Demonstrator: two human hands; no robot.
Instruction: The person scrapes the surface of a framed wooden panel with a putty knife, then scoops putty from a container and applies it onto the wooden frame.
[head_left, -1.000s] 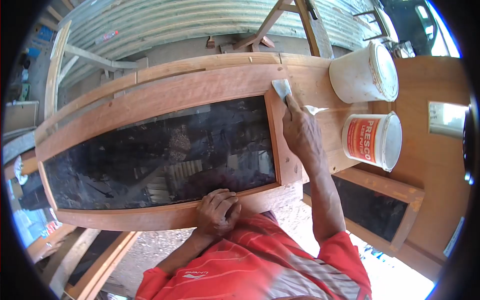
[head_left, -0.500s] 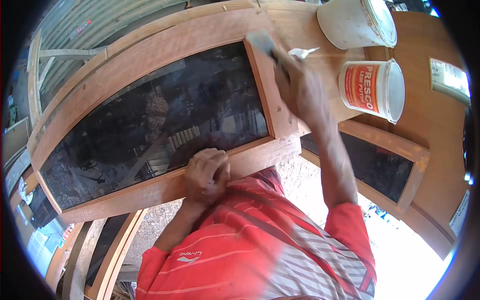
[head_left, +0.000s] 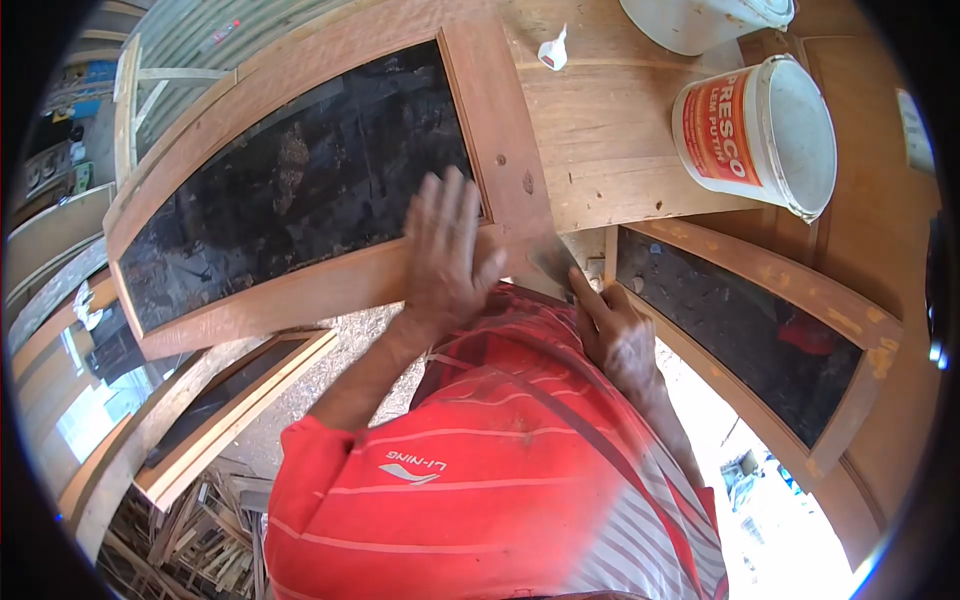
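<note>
Head camera view: a big wooden desk point(head_left: 600, 130) holds up the work, maybe so that it sits at a good height. The long wooden frame point(head_left: 505, 120) lies flat on it, with one long edge close to the red shirt point(head_left: 450, 430), which looks handy for reaching. Its dark panel point(head_left: 350, 130) faces up. A second frame point(head_left: 785, 275) is lower down, off to the right, perhaps to be out of the way.

The pail with the red label point(head_left: 720, 125) and the white pail point(head_left: 670, 25) are on the desk past the frame's end, likely so they are near but not in the way.

The left hand point(head_left: 445, 260) has its grip wide open and holds nothing. It is over the frame's near edge and the panel, maybe to steady them; it is blurry, so I cannot tell how hard it presses. The right hand point(head_left: 620, 335) has its grip closed around the scraper point(head_left: 552, 265). The blade points at the frame's near corner, but I cannot tell if they touch. A small white thing point(head_left: 553, 48) is on the desk.
</note>
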